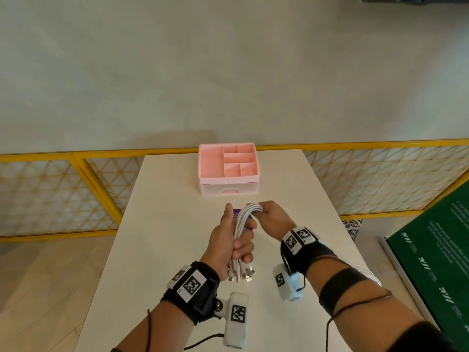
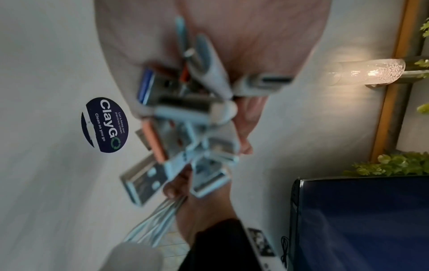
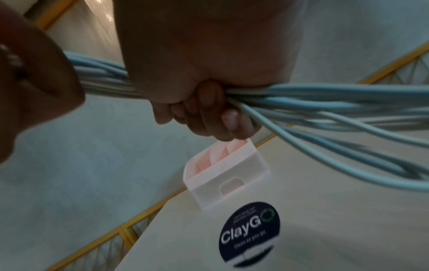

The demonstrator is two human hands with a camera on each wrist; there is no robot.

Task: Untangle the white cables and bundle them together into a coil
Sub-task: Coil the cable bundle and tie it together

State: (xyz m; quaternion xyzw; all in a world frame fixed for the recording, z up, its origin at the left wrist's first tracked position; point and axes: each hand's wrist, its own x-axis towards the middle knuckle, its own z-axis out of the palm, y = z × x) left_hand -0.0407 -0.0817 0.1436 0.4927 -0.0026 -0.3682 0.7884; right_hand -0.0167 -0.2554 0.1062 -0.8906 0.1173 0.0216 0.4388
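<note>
A bundle of several white cables (image 1: 241,222) runs between my two hands above the white table (image 1: 162,245). My left hand (image 1: 234,243) grips the bundle near its plug ends, with the thumb pointing up. The USB plugs (image 1: 241,271) stick out below that fist and fill the left wrist view, plugs (image 2: 185,117) blurred. My right hand (image 1: 269,214) grips the far bend of the bundle, fingers (image 3: 216,113) curled round the cables (image 3: 325,102) in the right wrist view. The loose part of the cables trails off to the right there.
A pink compartment organiser (image 1: 228,167) with a drawer stands at the table's far edge. A dark round ClayGo sticker (image 3: 249,233) lies on the table under my hands. Yellow mesh railings (image 1: 63,194) flank the table, and a green board (image 1: 436,262) stands at the right.
</note>
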